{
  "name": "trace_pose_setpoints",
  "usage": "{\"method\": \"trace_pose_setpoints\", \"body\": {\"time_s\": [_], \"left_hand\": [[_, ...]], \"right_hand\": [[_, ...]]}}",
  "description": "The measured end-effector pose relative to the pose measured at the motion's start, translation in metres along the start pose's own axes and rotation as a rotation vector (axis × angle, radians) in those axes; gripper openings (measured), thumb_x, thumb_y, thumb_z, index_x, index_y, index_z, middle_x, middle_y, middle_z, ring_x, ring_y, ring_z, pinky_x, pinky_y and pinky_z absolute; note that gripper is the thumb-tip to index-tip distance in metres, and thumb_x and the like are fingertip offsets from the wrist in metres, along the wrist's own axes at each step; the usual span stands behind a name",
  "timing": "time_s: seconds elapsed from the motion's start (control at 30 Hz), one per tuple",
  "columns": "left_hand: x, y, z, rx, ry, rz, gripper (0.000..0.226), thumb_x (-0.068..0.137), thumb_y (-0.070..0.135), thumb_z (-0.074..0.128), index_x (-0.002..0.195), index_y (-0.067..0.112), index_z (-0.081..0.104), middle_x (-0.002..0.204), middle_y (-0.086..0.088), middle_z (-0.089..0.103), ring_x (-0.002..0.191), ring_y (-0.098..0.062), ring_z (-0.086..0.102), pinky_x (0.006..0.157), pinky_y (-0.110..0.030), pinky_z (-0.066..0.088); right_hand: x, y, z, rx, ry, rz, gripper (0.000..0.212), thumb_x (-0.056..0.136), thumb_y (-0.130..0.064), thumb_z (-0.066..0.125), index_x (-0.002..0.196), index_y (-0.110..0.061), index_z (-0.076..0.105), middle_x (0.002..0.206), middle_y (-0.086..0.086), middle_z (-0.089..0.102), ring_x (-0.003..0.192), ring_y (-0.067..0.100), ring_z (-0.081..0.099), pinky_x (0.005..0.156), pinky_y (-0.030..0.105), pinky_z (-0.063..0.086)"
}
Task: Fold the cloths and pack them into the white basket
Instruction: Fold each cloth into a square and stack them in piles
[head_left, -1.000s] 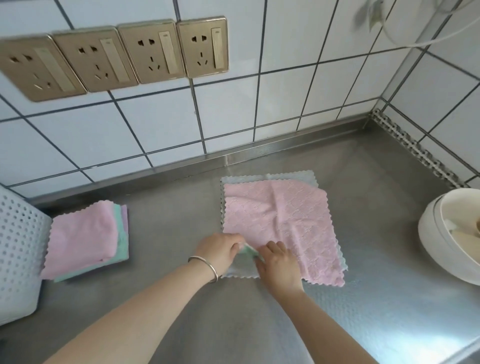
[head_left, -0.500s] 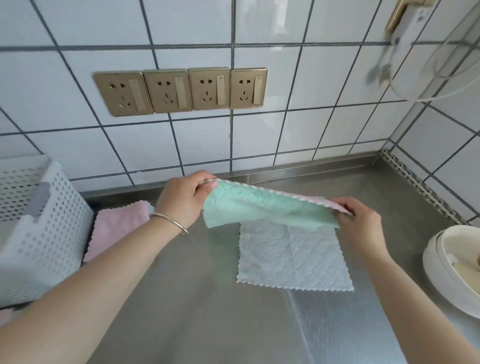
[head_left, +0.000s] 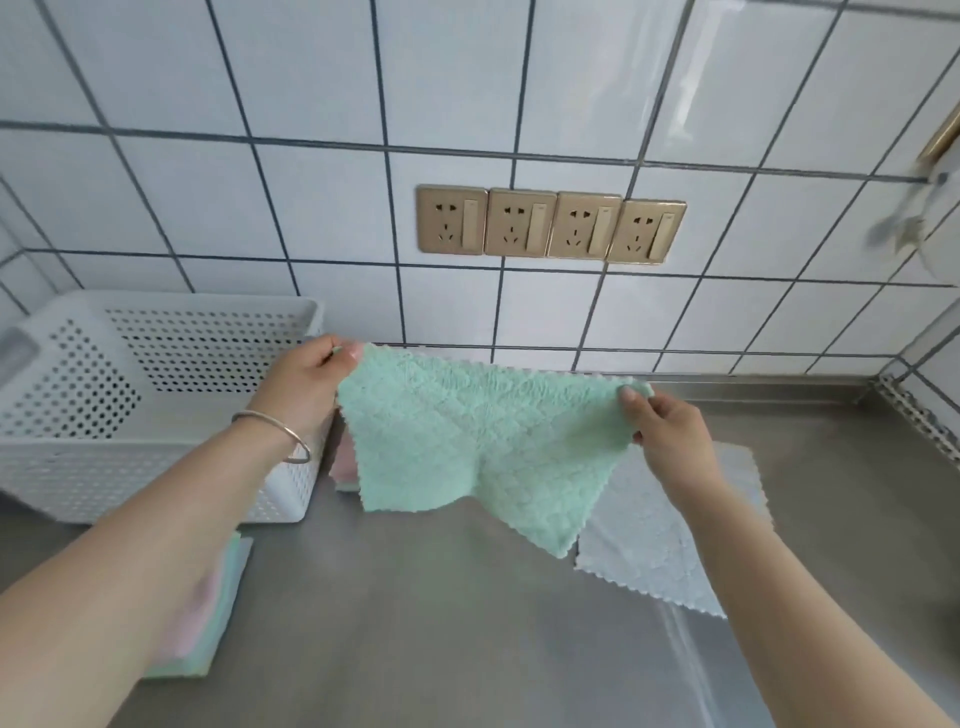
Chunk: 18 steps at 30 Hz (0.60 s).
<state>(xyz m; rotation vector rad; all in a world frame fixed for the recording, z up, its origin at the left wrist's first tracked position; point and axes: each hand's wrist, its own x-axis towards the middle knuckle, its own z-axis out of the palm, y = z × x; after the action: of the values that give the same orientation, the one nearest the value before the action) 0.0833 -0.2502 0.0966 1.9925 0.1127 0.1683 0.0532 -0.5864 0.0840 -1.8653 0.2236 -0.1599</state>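
Your left hand (head_left: 304, 389) and right hand (head_left: 670, 436) each pinch a top corner of the green cloth (head_left: 478, 447), hanging mid-frame. White basket (head_left: 156, 410) sits at left. Risk: a weak corner pinch slips, and the cloth drops onto the grey cloth (head_left: 670, 535) at lower right.

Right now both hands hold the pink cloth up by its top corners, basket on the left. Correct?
Not quite. In the head view the cloth held up is green, not pink. The left hand and right hand pinch its top corners, and the white basket is on the left.
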Motion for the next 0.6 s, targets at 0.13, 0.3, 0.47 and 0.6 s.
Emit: {"method": "trace_pose_setpoints", "body": {"time_s": [0.13, 0.3, 0.47, 0.6], "left_hand": [[-0.032, -0.005, -0.036, -0.032, -0.108, 0.031, 0.022, 0.088, 0.035, 0.055, 0.073, 0.018, 0.056, 0.075, -0.01, 0.049, 0.071, -0.019, 0.048, 0.071, -0.037, 0.049], [-0.082, -0.066, -0.051, -0.078, -0.284, -0.101, 0.019, 0.093, 0.021, 0.052, 0.075, 0.02, 0.058, 0.068, 0.005, 0.056, 0.065, -0.002, 0.054, 0.064, -0.015, 0.051], [-0.146, -0.158, -0.04, -0.043, -0.55, -0.405, 0.021, 0.095, 0.02, 0.048, 0.085, 0.006, 0.058, 0.078, -0.005, 0.055, 0.078, -0.016, 0.051, 0.079, -0.032, 0.05], [-0.188, -0.197, -0.028, 0.074, -0.654, -0.535, 0.022, 0.093, 0.024, 0.048, 0.075, 0.013, 0.054, 0.065, 0.001, 0.048, 0.056, -0.008, 0.043, 0.058, -0.02, 0.037]], "right_hand": [[-0.027, -0.008, 0.015, 0.011, -0.058, -0.019, 0.028, 0.095, -0.022, 0.05, 0.069, -0.015, 0.059, 0.067, -0.002, 0.058, 0.064, 0.007, 0.055, 0.074, 0.026, 0.046], [-0.074, 0.036, 0.028, 0.025, -0.328, 0.149, 0.023, 0.096, -0.016, 0.047, 0.085, -0.018, 0.068, 0.077, -0.002, 0.074, 0.077, 0.009, 0.067, 0.079, 0.023, 0.053], [-0.129, 0.124, 0.043, -0.093, -0.462, 0.486, 0.026, 0.078, -0.036, 0.066, 0.081, -0.011, 0.071, 0.068, -0.005, 0.071, 0.071, 0.013, 0.064, 0.066, 0.019, 0.051], [-0.167, 0.165, 0.047, -0.165, -0.515, 0.698, 0.031, 0.076, -0.034, 0.074, 0.088, -0.006, 0.072, 0.072, 0.006, 0.071, 0.067, 0.017, 0.067, 0.066, 0.029, 0.055]]}}
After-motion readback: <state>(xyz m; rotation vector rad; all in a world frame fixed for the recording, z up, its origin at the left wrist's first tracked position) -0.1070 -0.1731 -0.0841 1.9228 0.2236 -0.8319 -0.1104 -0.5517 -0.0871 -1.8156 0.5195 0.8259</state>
